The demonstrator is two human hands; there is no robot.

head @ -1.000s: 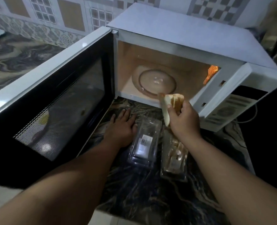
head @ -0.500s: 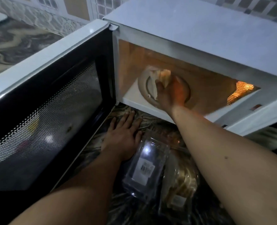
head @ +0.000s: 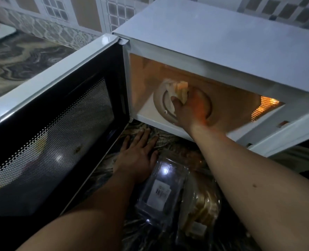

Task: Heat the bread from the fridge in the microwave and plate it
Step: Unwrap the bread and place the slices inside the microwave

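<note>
The white microwave [head: 222,42] stands open with its inside lit orange. My right hand [head: 191,107] is inside the cavity and grips a piece of bread [head: 180,88] over the glass turntable [head: 159,100]. Whether the bread touches the turntable cannot be told. My left hand [head: 137,156] rests flat, fingers straight, on the dark marbled counter [head: 150,232] just below the microwave's opening. Beside it lies a clear plastic bread pack [head: 199,212] with more slices inside and its open lid [head: 161,191] bearing a barcode label.
The microwave door [head: 50,133] swings far out to the left, over the counter, with its dark mesh window facing me. A tiled wall [head: 68,17] runs behind. The microwave's control panel side juts out at the right.
My right hand carried the bread from in front of the microwave into the cavity and now holds it over the turntable. My left hand stayed flat on the counter.
</note>
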